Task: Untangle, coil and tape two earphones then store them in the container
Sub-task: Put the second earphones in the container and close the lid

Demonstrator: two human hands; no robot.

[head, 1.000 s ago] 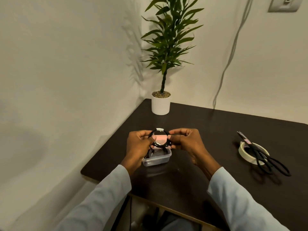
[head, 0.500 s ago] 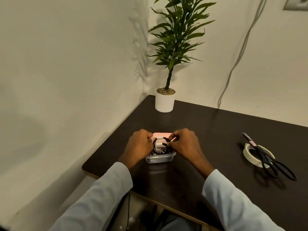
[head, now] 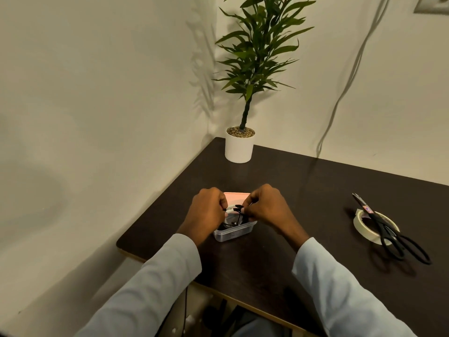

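Dark brown wood-grain laminate covers the worktop, smooth with a dull sheen, set into the corner of two plain cream walls. Near its front left edge sits a small clear plastic container, rectangular with rounded corners, and a pale pink lid or panel shows just behind it. Both hands hover over the open top of the box. The left hand has its fingers curled tightly in, pinching one side of a black earphone coil, thin glossy cable bound with a bit of white tape; the right hand mirrors it, its fingers curled and pinching the coil's other side. The coil sits at the mouth of the container, and more black cable lies inside it, though I cannot tell how much of that is a separate earphone. Light blue-grey sleeves of soft cloth cover both forearms. Well off to the right lies a flat ring of cream masking tape, with long black scissors resting across it. At the far corner stands a leafy green plant in a smooth white cylindrical pot topped with pebbles.
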